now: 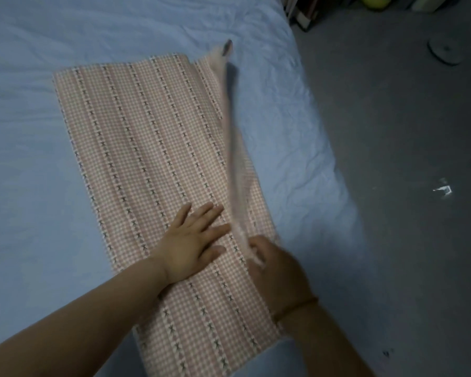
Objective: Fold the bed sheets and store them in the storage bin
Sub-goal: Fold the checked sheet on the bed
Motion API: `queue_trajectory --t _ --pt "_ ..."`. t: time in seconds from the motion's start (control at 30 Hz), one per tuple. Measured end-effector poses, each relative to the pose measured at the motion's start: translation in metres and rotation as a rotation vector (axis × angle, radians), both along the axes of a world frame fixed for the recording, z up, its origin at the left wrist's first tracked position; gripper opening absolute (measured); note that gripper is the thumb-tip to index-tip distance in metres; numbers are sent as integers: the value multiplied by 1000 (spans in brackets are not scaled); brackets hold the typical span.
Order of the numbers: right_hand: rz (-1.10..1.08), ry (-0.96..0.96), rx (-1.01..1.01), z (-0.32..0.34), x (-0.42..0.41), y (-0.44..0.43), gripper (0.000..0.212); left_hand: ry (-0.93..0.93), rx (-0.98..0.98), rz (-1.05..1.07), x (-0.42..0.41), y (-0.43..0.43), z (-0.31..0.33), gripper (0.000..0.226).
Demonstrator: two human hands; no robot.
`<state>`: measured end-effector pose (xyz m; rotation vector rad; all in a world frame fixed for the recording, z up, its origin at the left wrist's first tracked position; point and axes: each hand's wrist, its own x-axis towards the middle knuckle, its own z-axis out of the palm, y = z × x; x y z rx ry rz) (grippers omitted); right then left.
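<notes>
Single head-worn wide-angle view. Looks forward and steeply down, close, centred on pink checked bed sheet (152, 148) atop pale blue bed (38, 159); grey floor (392, 159) at right.

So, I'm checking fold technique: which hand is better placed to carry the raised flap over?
Right, probably. The right hand grips the raised flap at its near end; the left hand lies flat on the pink checked sheet, pinning it.

bed (65, 36): blue cover | floor (392, 131): grey, right of bed | light: dim
</notes>
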<state>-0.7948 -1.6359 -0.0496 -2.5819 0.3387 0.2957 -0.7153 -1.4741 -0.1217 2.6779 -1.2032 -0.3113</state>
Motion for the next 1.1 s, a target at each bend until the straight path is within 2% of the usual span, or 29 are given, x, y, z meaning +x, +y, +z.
queue_trajectory --t 0.07,0.13,0.2,0.33,0.43,0.53,0.63,0.7,0.77,0.83,0.97,1.07,1.1 --pt "136 96 -30 -12 -5 13 46 -50 -71 180 7 7 2 54" --pt "130 324 95 -13 2 7 42 -114 -80 367 20 10 8 52" --pt "124 388 166 -9 12 0 38 -100 -31 513 41 11 21 57" --pt "153 251 135 -7 49 -4 28 -9 110 673 93 27 17 64" --pt "77 -18 158 -18 90 0 29 33 222 656 107 33 6 67" --pt "0 -266 110 -29 142 11 38 41 225 646 106 31 -3 69" --pt "84 -193 100 -37 204 33 61 -5 101 648 107 36 -9 80" --pt "200 -121 -4 -46 246 50 77 -54 -23 656 111 40 -12 70" --pt "226 -121 -76 -58 277 66 80 -178 -136 743 115 44 -20 53" --pt "182 -153 -120 -67 299 73 72 -268 -169 850 119 43 -28 48" --pt "78 -282 -100 -77 325 75 41 -230 -87 882 124 37 -38 50" --pt "30 -621 -30 -81 320 91 25 -201 -52 893 126 37 -41 50" --pt "74 -644 6 -86 318 97 21 -201 -47 897 128 38 -41 50"
